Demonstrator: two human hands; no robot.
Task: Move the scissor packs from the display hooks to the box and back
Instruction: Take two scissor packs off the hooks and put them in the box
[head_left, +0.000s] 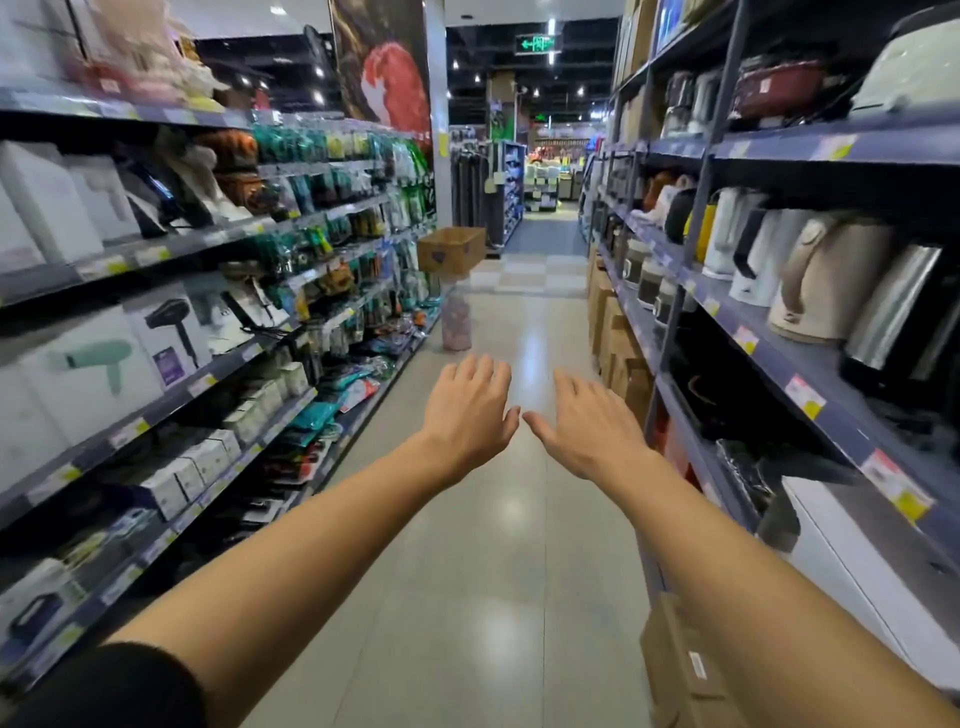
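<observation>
Left hand (470, 410) and right hand (584, 431): both stretched out over the aisle floor (493, 571), fingers spread and relaxed, nothing held, thumbs nearly meeting. Cardboard box (451, 251) farther down the aisle, perched on a pale stand beside the left hanging display (358, 249). Scissor packs not distinguishable there; blur. Risk: unhooking the wrong pack, or nudging the box off its narrow perch.

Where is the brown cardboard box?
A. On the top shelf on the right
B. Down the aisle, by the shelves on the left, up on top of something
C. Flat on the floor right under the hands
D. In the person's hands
B: the cardboard box sits far down the aisle beside the left shelves, raised on a stand, while the left hand and right hand are open and hold nothing.
</observation>
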